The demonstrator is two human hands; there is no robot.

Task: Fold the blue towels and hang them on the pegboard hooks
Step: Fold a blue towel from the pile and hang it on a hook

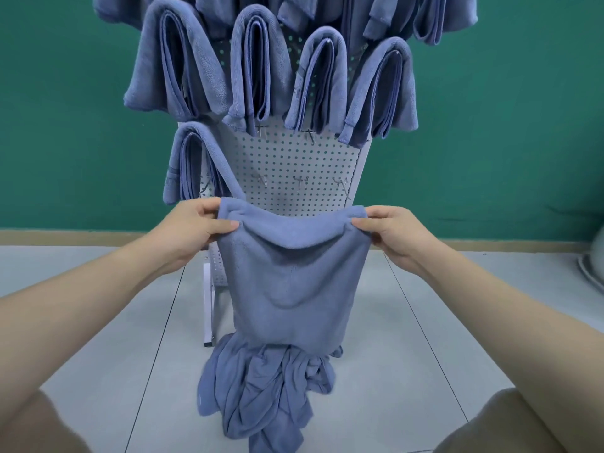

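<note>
Both hands are pinching the top corners of a blue towel (291, 276) and holding it up in front of the pegboard: the left hand (196, 228) is gripping the left corner between thumb and curled fingers, and the right hand (397, 232) is doing the same at the right corner. Between them the top edge is sagging in a shallow curve, and the cloth is hanging straight down, covering the lower middle of the board.

Behind it the white pegboard (294, 165) is standing on the tiled floor (98, 322) against a green wall (65, 125). Its top is running out of the frame, and only one leg (208, 308) is showing at the left, since the held towel is blocking the rest of the base. Folded towels (251, 70) are draped over hooks in a row of four, with one more (192, 161) hanging lower at the left; a higher row is cut off by the upper edge, so its count cannot be told. The hooks carrying them are mostly buried under the cloth.

On the floor below, a heap of unfolded towels (261, 390) is lying crumpled, its upper part hidden behind the held towel, and how many pieces it holds cannot be made out.

Three bare hooks (299, 182) are sticking out of the board just above the held towel, small and hard to resolve. A pale rounded object (593, 266) is being clipped by the right edge and cannot be identified.
</note>
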